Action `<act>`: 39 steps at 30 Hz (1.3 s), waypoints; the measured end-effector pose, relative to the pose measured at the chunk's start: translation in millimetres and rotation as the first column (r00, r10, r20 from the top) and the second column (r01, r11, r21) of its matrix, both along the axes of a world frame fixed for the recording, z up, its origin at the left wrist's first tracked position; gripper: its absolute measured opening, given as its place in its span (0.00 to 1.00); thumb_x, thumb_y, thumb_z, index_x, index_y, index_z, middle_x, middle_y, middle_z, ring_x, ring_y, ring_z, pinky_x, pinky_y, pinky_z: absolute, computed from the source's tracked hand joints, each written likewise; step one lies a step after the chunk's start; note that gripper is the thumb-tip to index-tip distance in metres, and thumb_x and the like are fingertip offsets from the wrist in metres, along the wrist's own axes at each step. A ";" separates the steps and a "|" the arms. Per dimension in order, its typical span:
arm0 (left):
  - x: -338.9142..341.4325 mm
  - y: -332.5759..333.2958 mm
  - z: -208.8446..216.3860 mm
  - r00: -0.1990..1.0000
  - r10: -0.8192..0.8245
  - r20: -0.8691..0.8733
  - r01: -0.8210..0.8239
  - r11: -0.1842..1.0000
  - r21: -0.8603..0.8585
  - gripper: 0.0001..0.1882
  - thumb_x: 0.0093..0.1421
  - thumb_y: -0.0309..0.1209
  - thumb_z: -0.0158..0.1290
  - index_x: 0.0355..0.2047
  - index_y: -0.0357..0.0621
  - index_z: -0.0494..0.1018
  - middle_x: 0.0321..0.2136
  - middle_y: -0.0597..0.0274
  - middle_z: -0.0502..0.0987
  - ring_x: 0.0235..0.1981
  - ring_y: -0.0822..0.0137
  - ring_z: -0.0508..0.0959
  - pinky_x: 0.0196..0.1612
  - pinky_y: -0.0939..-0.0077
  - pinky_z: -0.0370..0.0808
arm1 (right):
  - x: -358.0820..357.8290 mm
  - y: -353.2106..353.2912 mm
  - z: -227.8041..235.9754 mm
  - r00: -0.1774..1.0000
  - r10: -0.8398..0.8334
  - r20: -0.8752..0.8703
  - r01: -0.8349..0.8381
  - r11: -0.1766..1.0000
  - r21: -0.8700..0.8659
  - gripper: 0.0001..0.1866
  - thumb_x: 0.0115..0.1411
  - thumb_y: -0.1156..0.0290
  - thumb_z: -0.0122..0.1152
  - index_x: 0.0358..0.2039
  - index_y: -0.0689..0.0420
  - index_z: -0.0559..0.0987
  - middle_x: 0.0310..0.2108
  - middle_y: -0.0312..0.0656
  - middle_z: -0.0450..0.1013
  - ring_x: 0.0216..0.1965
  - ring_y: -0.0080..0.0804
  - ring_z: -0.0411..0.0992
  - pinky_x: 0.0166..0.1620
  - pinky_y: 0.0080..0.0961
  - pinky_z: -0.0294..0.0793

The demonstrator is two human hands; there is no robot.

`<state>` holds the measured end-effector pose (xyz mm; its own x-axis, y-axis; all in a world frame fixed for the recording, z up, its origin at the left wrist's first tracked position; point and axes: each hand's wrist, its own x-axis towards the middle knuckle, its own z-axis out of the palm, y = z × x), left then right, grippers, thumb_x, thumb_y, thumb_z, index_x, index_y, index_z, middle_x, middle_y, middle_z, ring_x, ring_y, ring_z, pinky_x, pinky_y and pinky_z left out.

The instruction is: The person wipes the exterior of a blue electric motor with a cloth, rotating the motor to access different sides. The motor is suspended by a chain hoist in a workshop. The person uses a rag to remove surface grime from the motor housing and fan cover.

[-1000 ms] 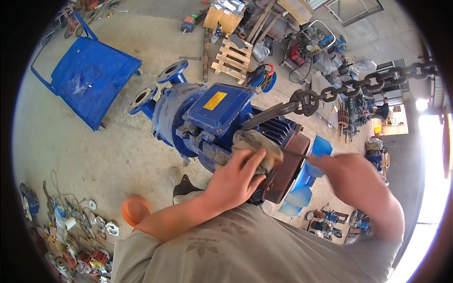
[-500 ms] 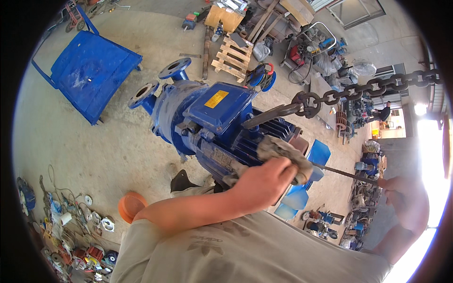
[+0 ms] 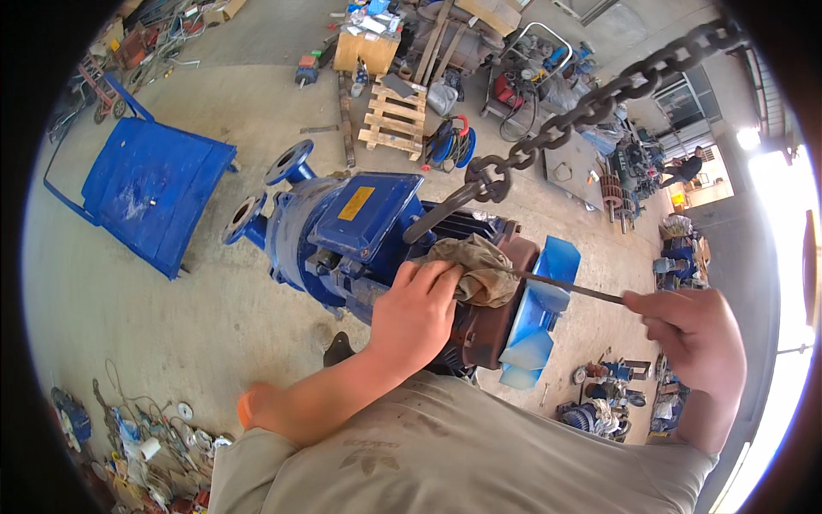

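A blue electric motor-pump unit (image 3: 291, 236) hangs in front of me, its lifting eye caught by a hook (image 3: 441, 214) on a heavy chain (image 3: 591, 111). At its near right end are brown metal (image 3: 505, 317) and blue fan blades (image 3: 535, 317). My left hand (image 3: 411, 308) is closed on the edge of a dirty rag (image 3: 479, 274) lying against the motor's finned body. My right hand (image 3: 689, 338), off to the right, grips the end of a thin dark rod (image 3: 578, 289). The rod's far tip runs into the rag, which hides it.
A blue metal panel frame (image 3: 158, 193) stands on the floor at left. Beyond the motor are a wooden pallet (image 3: 394, 120) and a cable reel (image 3: 449, 144). Scattered parts (image 3: 141, 445) lie at lower left, with more machine parts (image 3: 604, 394) at right. A person (image 3: 682, 169) is far right.
The view has shifted, so the motor and chain sit differently in it. My left hand has moved from over the rag to its left edge. The rod stays in my right hand.
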<state>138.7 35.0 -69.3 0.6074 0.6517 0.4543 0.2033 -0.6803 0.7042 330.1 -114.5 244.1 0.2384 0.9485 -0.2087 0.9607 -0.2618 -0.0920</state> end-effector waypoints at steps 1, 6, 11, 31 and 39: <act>0.0 1.5 -0.7 1.000 -0.005 -0.003 0.005 1.000 -0.010 0.23 0.56 0.25 0.65 0.54 0.44 0.81 0.50 0.68 0.80 0.50 0.59 0.79 0.43 0.68 0.84 | -1.7 6.4 -6.4 0.999 -0.016 0.031 0.019 0.993 -0.118 0.19 0.57 0.89 0.61 0.47 0.62 0.89 0.25 0.49 0.80 0.24 0.37 0.81 0.30 0.29 0.77; -3.2 -1.8 -0.5 0.999 -0.044 0.020 0.045 0.996 -0.081 0.26 0.58 0.27 0.67 0.58 0.43 0.78 0.53 0.63 0.78 0.52 0.57 0.80 0.45 0.66 0.84 | -8.2 36.0 -31.0 0.993 0.081 0.083 -0.073 0.993 -0.088 0.20 0.58 0.87 0.62 0.48 0.57 0.89 0.25 0.48 0.80 0.24 0.42 0.80 0.30 0.34 0.76; -16.3 -19.2 -2.5 0.976 -0.154 0.157 0.188 0.955 -0.229 0.30 0.61 0.29 0.69 0.63 0.45 0.74 0.54 0.56 0.75 0.52 0.51 0.81 0.44 0.62 0.84 | -1.0 53.6 -19.3 0.977 0.171 0.126 -0.148 0.973 -0.176 0.19 0.58 0.86 0.64 0.48 0.56 0.89 0.25 0.47 0.80 0.25 0.43 0.80 0.31 0.36 0.76; -13.3 -35.6 -17.9 0.986 0.027 0.166 -0.004 0.991 -0.137 0.32 0.61 0.31 0.69 0.63 0.41 0.71 0.53 0.54 0.74 0.48 0.49 0.82 0.42 0.62 0.85 | 1.8 70.0 -50.9 0.975 0.187 0.120 -0.148 0.950 -0.276 0.15 0.65 0.78 0.66 0.51 0.51 0.88 0.34 0.51 0.84 0.34 0.54 0.81 0.40 0.45 0.80; -34.7 -27.7 -37.8 0.977 0.053 0.205 -0.007 0.976 -0.217 0.38 0.63 0.30 0.68 0.70 0.42 0.64 0.59 0.44 0.69 0.48 0.42 0.82 0.42 0.57 0.85 | -11.2 107.1 -46.5 0.937 0.347 -0.042 -0.348 0.918 -0.189 0.13 0.64 0.78 0.68 0.48 0.53 0.88 0.29 0.47 0.83 0.30 0.47 0.82 0.37 0.40 0.79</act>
